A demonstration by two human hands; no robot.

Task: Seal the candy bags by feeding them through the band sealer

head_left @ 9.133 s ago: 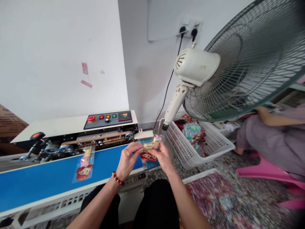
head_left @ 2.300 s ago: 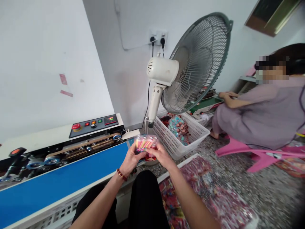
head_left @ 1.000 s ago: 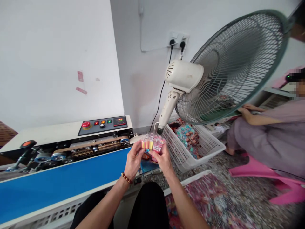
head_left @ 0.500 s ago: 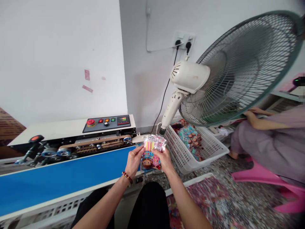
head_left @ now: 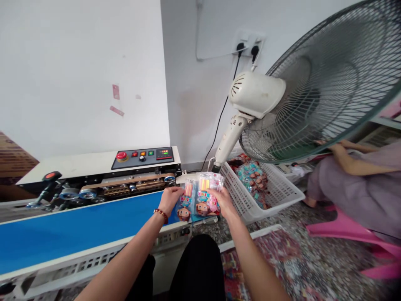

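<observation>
My left hand [head_left: 169, 198] pinches a clear toy packet [head_left: 185, 202] with a cartoon face and lays it on the right end of the blue conveyor belt [head_left: 78, 228]. Beside it, my right hand [head_left: 223, 200] holds a small stack of the same packets [head_left: 207, 196], with coloured sticks showing at their tops. Both hands hover over the belt's right end, below the sealing machine's rollers [head_left: 125, 188].
The sealer's control panel [head_left: 142, 154] sits behind the belt. A white basket [head_left: 275, 196] of packets stands to the right under a large fan [head_left: 313, 92]. A tray of more packets [head_left: 266, 263] lies on the floor. Another person [head_left: 360, 179] sits at the right on a pink stool.
My hands have dropped from chest height to the belt. The left hand has drawn one packet off the stack and is setting it down at the left; the right hand keeps the rest.
</observation>
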